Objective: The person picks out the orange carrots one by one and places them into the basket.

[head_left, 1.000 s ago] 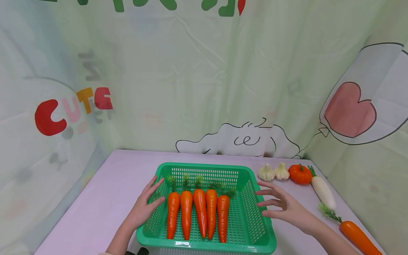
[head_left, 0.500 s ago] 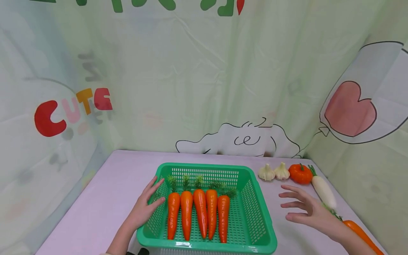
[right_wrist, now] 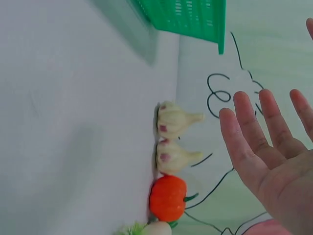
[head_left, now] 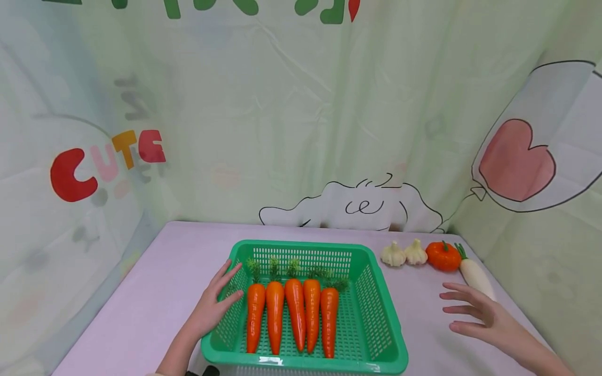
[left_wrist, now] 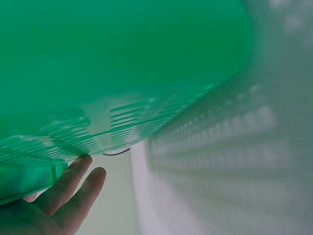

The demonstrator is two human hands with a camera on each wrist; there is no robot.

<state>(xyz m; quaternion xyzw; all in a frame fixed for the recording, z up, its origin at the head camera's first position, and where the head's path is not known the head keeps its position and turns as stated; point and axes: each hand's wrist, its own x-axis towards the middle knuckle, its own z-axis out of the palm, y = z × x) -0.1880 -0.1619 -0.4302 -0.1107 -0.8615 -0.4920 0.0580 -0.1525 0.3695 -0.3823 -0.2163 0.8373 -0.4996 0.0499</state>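
A green plastic basket (head_left: 376, 271) with slotted walls stands on the table, and several orange carrots (head_left: 294, 313) with leafy tops lie side by side in it. My left hand (head_left: 213, 303) rests at the basket's left rim with its fingers spread; the left wrist view has its fingertips (left_wrist: 83, 161) against the slotted wall. Well to the right of the basket, my right hand (head_left: 489, 318) hovers over the table with fingers extended and nothing in them. It partly covers a white radish (head_left: 477, 277), and the loose carrot seen earlier behind it is hidden in the head view.
Two garlic bulbs (head_left: 393, 254) and an orange-red, ribbed, pumpkin-like vegetable (head_left: 443, 256) line the table's back right. Printed curtains (head_left: 291, 130) hang close behind the table and at both sides. A lilac cloth (head_left: 155, 282) covers the tabletop.
My right hand has moved from the basket's right rim out to the right, over the radish and the loose carrot. My left hand and the basket have stayed put.
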